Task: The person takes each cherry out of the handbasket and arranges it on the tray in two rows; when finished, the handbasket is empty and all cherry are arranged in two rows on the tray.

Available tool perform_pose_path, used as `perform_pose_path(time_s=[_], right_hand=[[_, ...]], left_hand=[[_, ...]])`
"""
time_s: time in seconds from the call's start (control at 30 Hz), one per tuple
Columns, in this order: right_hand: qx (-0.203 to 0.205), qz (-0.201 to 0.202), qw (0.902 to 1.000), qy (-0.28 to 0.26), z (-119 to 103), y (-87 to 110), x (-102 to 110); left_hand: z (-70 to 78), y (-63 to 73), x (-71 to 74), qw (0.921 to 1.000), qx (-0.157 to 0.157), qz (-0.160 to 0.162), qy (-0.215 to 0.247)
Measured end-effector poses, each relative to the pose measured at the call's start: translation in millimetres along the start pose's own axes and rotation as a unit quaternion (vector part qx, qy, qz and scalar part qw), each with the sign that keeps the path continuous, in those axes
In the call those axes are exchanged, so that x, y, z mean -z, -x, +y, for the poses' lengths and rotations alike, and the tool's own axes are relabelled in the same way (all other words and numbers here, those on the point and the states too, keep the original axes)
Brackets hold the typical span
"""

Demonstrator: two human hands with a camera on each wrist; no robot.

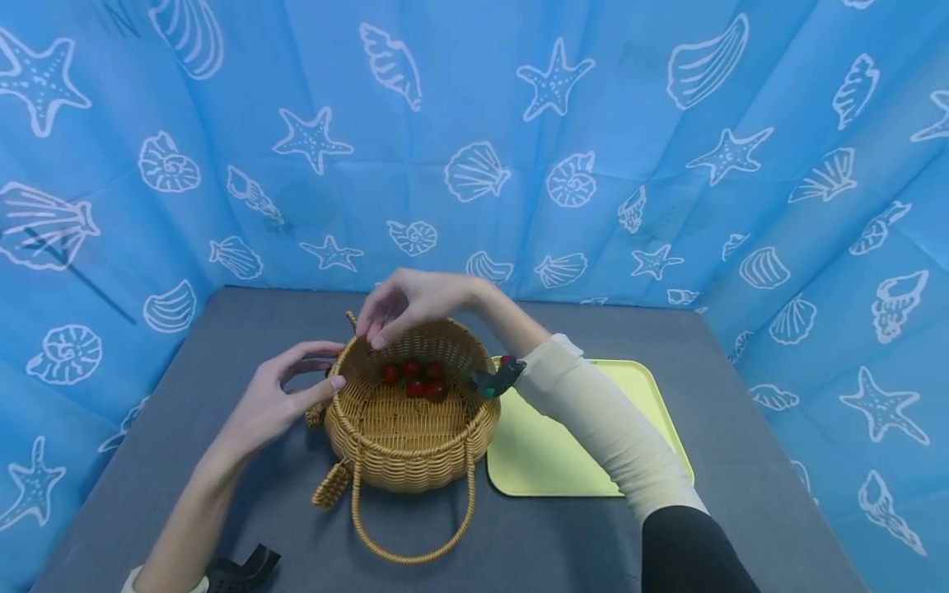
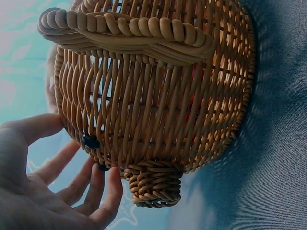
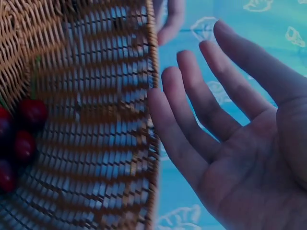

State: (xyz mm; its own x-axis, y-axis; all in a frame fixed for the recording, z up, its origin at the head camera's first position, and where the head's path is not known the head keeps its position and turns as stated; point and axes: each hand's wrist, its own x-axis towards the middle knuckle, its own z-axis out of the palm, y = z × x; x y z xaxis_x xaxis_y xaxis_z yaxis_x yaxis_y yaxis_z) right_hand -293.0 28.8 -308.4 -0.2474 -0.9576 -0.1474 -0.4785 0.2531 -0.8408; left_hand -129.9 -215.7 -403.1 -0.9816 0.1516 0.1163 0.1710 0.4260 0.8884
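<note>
A wicker basket point(image 1: 415, 469) with a looped handle point(image 1: 415, 560) stands on the table, its top facing up. Several dark red cherries point(image 1: 415, 387) lie inside; green stems show on some cherries point(image 3: 32, 112) in the right wrist view. My left hand point(image 1: 278, 399) touches the basket's left side near the rim, fingers spread and loosely bent. Small black beads point(image 2: 91, 141) and a woven knob point(image 2: 153, 184) sit on the wicker beside those fingers. Above the back left rim is my right hand point(image 1: 415, 301), its fingers loosely bent and nothing seen in them.
A pale yellow tray point(image 1: 638, 387) lies right of the basket, partly under my right forearm. A small red thing point(image 1: 507, 359) shows beside the right wrist strap. A blue curtain point(image 1: 474, 148) with shells hangs behind the grey table point(image 1: 245, 329).
</note>
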Motion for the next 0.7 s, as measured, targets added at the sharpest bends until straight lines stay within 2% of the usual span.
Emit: perform_pose_path(time_s=[0.4,0.57,0.7], right_hand=[[-0.069,-0.071,0.9949,-0.021,25.7,-20.3,-22.2],[-0.084,-0.109,0.9900,0.030,39.7,-26.9,-28.5],[-0.095,-0.112,0.9863,0.074,48.0,-29.5,-31.7]], left_hand=[[-1.4,-0.3,0.3,0.9999,0.004,0.002,-0.011],[-0.9,-0.3,0.9,1.0000,0.002,0.000,-0.004],[-1.1,-0.8,-0.1,0.9999,0.004,-0.004,0.009]])
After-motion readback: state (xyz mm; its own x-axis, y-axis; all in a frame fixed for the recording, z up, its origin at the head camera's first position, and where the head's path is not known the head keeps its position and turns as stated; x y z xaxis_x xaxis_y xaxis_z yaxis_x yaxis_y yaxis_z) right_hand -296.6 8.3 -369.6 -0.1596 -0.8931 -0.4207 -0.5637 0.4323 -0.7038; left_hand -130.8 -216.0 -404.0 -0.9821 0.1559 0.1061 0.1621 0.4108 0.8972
